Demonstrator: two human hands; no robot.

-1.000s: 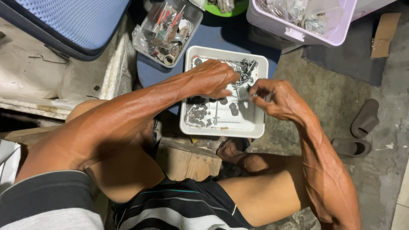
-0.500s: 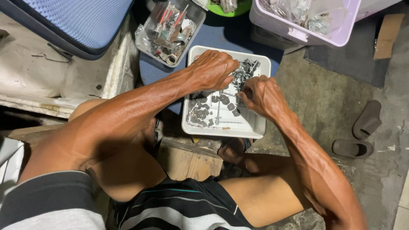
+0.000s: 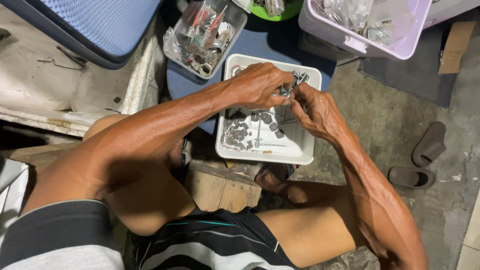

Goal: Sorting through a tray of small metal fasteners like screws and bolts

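On a rough concrete floor [image 3: 400, 115], a white tray [image 3: 300, 150] of nuts lies beside a clear tub [image 3: 235, 20]. Above it, left hand [image 3: 257, 85] and right hand [image 3: 317, 110] together pinch a small metal part [image 3: 290, 86].

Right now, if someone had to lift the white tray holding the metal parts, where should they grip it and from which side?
By the near long rim of the white tray, coming from the person's side. That edge lies bare, while the left hand and right hand crowd the far end over the metal parts.
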